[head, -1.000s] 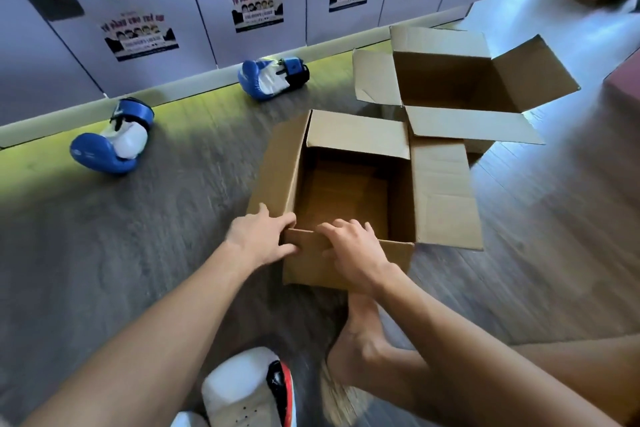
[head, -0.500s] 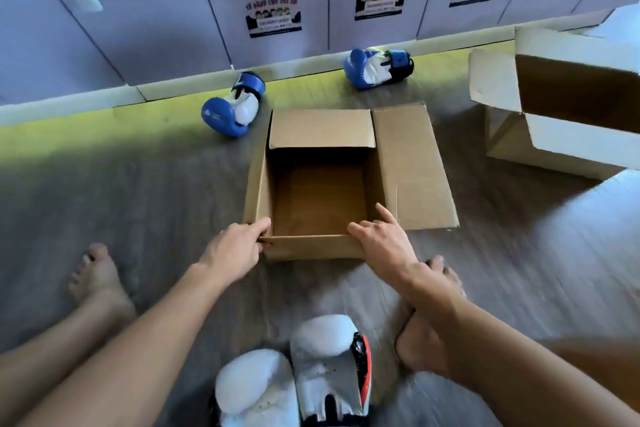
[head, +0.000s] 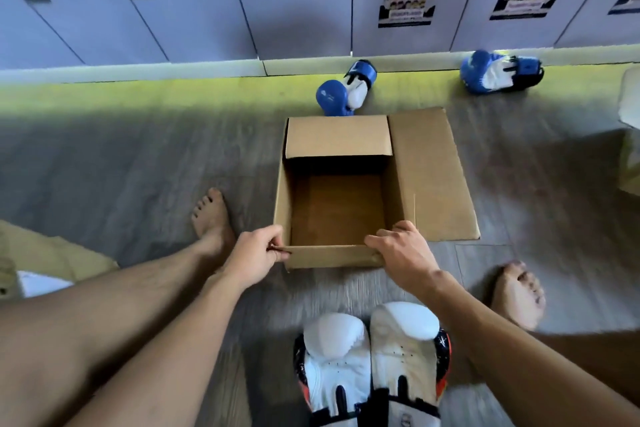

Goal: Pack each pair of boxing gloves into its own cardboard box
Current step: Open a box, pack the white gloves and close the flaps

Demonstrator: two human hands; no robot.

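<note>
Cardboard box (head: 332, 257) opening upward, left hand (head: 254, 258), right hand (head: 401, 255) gripping near edge

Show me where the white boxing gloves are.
Head view, bottom centre: the white boxing gloves lie side by side on the floor, nearer the person than the cardboard box that the left hand and right hand hold.

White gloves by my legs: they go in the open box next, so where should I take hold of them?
Probably clamp the white gloves from their two outer sides, coming down from above, near the cuffs rather than the bulky rounded ends. They lie flat, side by side and touching, rounded ends toward the cardboard box, so one squeeze could lift both.
</note>
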